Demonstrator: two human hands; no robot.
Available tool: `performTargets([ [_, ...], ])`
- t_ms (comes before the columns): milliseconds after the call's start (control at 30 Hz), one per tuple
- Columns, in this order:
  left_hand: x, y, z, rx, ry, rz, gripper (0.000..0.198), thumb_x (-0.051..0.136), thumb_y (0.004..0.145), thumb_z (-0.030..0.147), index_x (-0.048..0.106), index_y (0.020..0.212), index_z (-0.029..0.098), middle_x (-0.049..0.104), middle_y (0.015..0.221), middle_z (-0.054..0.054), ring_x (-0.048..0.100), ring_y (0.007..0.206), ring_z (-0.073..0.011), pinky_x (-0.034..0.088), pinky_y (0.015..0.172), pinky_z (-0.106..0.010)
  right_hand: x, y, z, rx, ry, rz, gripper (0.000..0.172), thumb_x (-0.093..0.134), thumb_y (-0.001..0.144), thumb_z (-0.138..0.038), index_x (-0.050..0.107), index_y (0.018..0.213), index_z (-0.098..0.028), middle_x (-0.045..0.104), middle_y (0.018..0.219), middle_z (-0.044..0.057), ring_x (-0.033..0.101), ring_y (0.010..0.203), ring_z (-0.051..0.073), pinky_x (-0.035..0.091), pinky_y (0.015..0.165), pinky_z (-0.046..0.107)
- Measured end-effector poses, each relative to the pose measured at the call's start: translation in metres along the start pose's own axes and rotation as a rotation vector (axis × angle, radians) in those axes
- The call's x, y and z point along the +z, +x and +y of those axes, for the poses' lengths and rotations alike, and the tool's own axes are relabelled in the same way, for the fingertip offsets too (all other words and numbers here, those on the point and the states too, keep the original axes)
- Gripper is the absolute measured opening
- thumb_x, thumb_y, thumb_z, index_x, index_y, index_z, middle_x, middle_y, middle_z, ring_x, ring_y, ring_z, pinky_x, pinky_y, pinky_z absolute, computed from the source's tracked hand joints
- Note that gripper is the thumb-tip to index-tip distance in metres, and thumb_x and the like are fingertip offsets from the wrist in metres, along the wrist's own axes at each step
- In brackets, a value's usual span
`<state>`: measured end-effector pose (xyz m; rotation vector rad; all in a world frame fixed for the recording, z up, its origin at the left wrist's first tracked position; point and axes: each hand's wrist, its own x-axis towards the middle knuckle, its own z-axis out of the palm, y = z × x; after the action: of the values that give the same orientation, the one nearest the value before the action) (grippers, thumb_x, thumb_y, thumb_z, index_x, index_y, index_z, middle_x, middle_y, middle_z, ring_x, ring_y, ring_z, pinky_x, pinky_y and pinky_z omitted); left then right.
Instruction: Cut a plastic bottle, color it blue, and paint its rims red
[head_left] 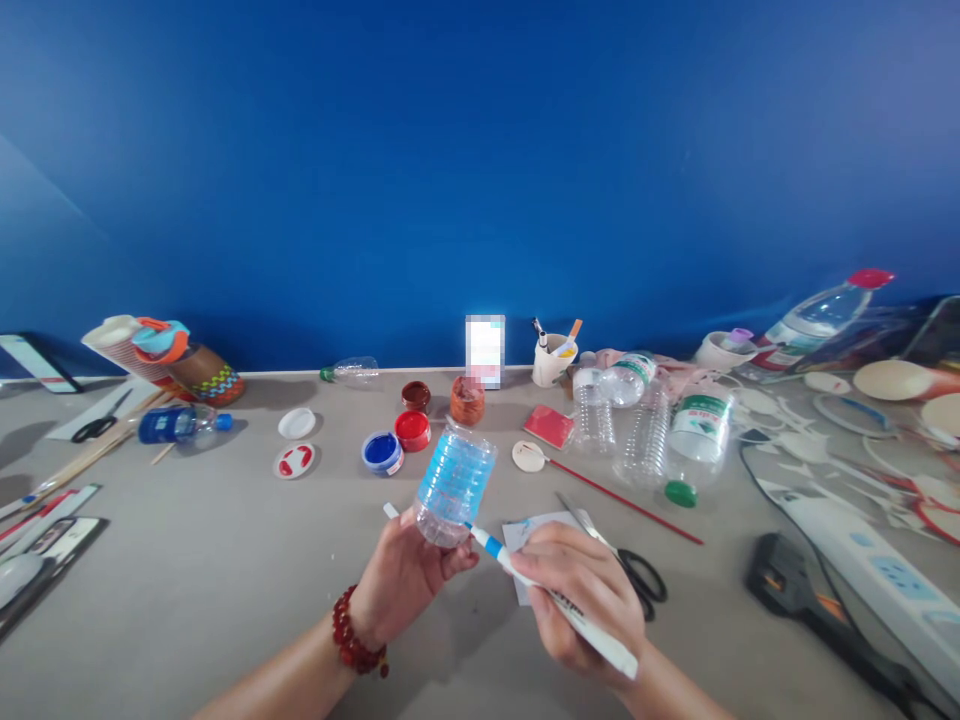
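A clear plastic bottle [456, 478] with blue colouring around its ribbed side is held tilted in my left hand [409, 565], whose fingers wrap its lower end. A beaded bracelet circles that wrist. My right hand [581, 600] is closed around a white marker [592, 635] with a blue band. The marker's tip meets the bottle near its lower right edge. Beneath my right hand lies a piece of white paper [521, 537]. Scissors [641, 580] with black handles rest beside that hand, partly hidden by it.
Open paint jars, blue [382, 453], red [412, 430] and brown [416, 397], stand behind the bottle. Several plastic bottles [643, 435] crowd the right, near a red paintbrush [630, 500]. A black glue gun [795, 590] and a power strip [877, 570] lie far right. Another blue-labelled bottle [176, 425] lies left.
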<state>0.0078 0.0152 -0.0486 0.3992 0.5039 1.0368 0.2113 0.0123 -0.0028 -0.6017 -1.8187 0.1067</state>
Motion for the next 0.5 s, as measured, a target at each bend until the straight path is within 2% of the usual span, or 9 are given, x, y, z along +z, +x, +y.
performTargets([
  [267, -0.004, 0.001, 0.005, -0.062, -0.126, -0.095, 0.039, 0.058, 0.089, 0.037, 0.073, 0.104, 0.005, 0.077, 0.1, -0.014, 0.071, 0.087, -0.0206, 0.056, 0.085, -0.03, 0.0, -0.002, 0.003, 0.018, 0.025, -0.001, 0.037, 0.051, 0.072, 0.001, 0.066, 0.1, -0.018, 0.069, 0.063, 0.002, 0.063, 0.054, 0.015, 0.057, 0.056, 0.027],
  [500, -0.01, 0.002, 0.006, -0.14, -0.273, -0.183, 0.046, 0.06, 0.082, 0.037, 0.071, 0.11, 0.002, 0.076, 0.105, -0.019, 0.072, 0.092, -0.0234, 0.053, 0.09, -0.034, 0.001, -0.004, 0.002, 0.041, 0.057, 0.003, 0.038, 0.051, 0.072, 0.001, 0.065, 0.101, -0.018, 0.07, 0.065, 0.004, 0.063, 0.055, 0.016, 0.058, 0.058, 0.029],
])
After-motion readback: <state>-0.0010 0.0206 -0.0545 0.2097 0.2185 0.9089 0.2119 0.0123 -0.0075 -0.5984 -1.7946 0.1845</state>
